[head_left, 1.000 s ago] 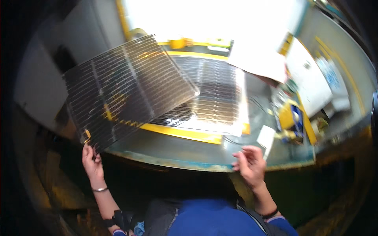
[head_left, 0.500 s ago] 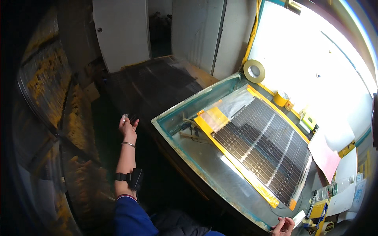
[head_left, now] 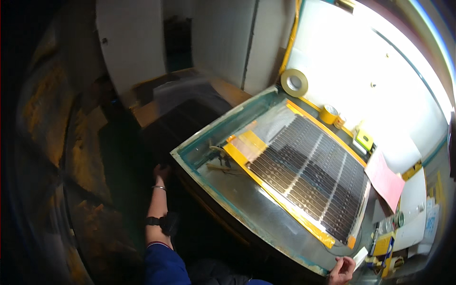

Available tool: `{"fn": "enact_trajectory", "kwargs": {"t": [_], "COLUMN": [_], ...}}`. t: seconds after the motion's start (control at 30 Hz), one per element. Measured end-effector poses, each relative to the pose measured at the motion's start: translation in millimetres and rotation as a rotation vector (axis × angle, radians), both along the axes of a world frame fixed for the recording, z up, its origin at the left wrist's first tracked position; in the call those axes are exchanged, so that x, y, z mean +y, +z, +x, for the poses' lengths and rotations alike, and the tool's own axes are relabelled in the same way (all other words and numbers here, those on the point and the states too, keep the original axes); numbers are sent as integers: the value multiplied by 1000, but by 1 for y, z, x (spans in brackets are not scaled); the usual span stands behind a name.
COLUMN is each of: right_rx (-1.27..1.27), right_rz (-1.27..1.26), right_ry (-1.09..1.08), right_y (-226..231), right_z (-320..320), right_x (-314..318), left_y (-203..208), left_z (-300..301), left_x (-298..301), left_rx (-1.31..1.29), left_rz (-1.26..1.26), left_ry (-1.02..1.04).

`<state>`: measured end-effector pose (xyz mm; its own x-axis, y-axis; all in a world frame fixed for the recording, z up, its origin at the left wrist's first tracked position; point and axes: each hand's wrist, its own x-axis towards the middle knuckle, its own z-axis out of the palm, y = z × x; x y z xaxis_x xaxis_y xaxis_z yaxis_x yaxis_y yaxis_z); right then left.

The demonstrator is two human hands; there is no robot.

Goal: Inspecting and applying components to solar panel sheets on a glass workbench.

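My left hand, dim and blurred in shadow, is at the near edge of a large dark sheet on the far-left table. Its fingers appear closed on that sheet, though the grip is hard to see. By the near right corner of the metal-framed light table, my right hand has its fingers curled, touching or beside a white slip. What those fingers hold is hidden. A solar cell panel with rows of dark strips lies on the light table, edged with yellow tape.
Behind the panel stand a wide tape roll, a yellow tape roll and a yellow-green box. At right are pink paper, a glass jar and a yellow box. Dark yellow-stained racks flank the left side.
My left hand has come lower and nearer, into shadow. The dark sheet has slid toward me, uncovering a pale sheet and brown board behind it. The view has shifted slightly; my right hand has barely moved.
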<state>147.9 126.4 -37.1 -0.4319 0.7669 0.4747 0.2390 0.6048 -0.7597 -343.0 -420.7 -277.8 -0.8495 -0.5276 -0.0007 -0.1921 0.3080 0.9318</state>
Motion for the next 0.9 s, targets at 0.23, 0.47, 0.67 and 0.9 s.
{"fn": "enact_trajectory", "kwargs": {"t": [0.23, 0.47, 0.67, 0.9], "right_rx": [73, 63, 175, 180], "right_rz": [-217, -426, -546, -463], "right_ry": [82, 183, 383, 451], "right_y": [14, 27, 28, 22], "right_z": [-10, -7, 2, 9], "right_x": [-7, -4, 0, 5], "left_y": [235, 320, 295, 291], "left_z": [68, 175, 241, 259], "left_x": [122, 335, 425, 429], "left_rx": [903, 635, 808, 925], "left_rz": [0, -277, -683, -675], "left_ry": [32, -1374, -1715, -1679]}}
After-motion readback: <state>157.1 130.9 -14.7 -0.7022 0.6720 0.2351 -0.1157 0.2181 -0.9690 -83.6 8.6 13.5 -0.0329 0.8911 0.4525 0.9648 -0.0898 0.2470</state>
